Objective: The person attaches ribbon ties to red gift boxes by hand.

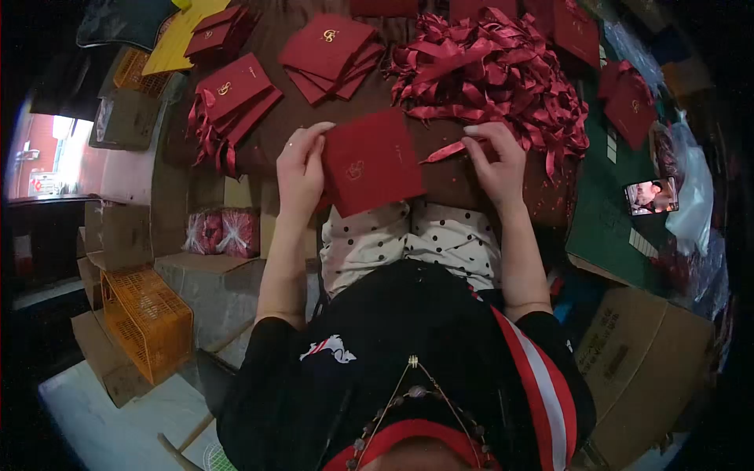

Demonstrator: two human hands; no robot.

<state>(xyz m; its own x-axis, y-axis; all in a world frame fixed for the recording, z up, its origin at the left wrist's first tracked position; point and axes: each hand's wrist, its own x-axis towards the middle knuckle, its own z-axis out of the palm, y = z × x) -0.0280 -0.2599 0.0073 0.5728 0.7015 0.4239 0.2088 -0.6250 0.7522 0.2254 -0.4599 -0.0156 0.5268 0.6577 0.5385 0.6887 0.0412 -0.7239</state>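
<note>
My left hand [303, 166] grips the left edge of a flat red square card [373, 163], thumb on top. The card is tilted above my lap and bears a small emblem and faint lettering. On its right, my right hand [496, 161] has thumb and index finger pinched together at the end of a red satin ribbon [444, 152]. The ribbon slants down-left toward the card's right edge; whether it is attached there, I cannot tell. Just beyond my right hand lies a large tangled heap of red ribbons [491, 74].
Stacks of red cards with gold emblems [328, 51] lie on the dark red cloth [271, 129]; the left stack [238, 94] has ribbons hanging. A phone [652, 196] rests on the green surface [601, 235] at right. An orange crate [148, 322] and cardboard boxes [640, 361] stand around me.
</note>
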